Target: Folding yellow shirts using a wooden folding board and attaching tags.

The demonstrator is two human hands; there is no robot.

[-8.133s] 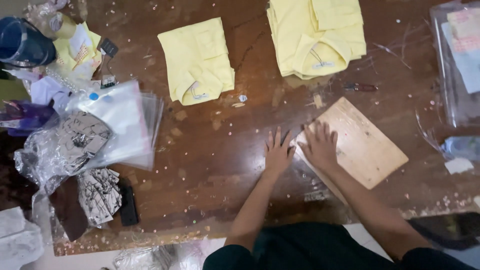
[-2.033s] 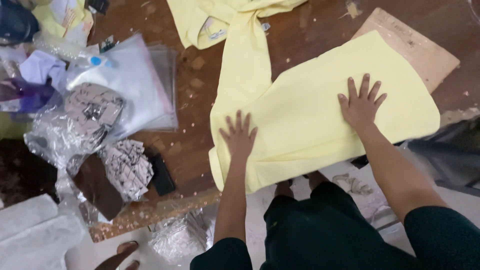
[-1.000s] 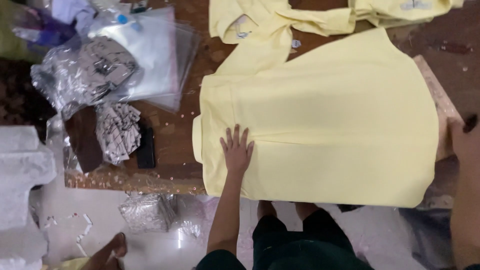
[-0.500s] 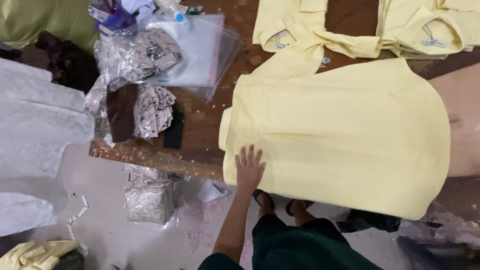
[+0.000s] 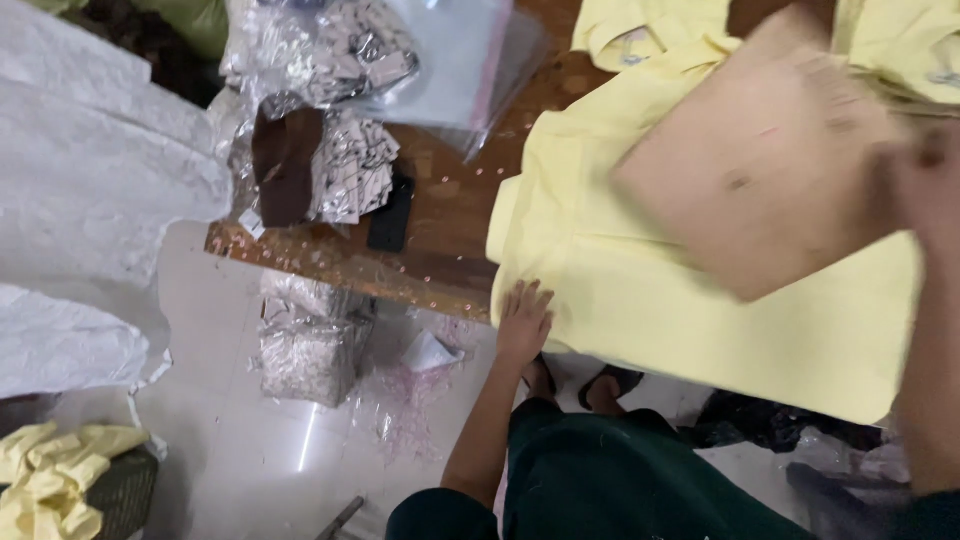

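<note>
The yellow shirt (image 5: 700, 330) is pinned flat at its edge by the open left hand (image 5: 522, 322); a folding board (image 5: 760, 160), above it, is grasped by the blurred right hand (image 5: 925, 185).

Shirt (image 5: 640, 300) spread on table (image 5: 450, 230), board (image 5: 760, 170) above it, left hand (image 5: 522, 322) on its near-left edge, bags (image 5: 340, 110) left on table, sacks (image 5: 90, 200) far left.

Pale yellow shirt (image 5: 640, 300); tan board (image 5: 760, 165); dark brown table (image 5: 450, 215).
</note>
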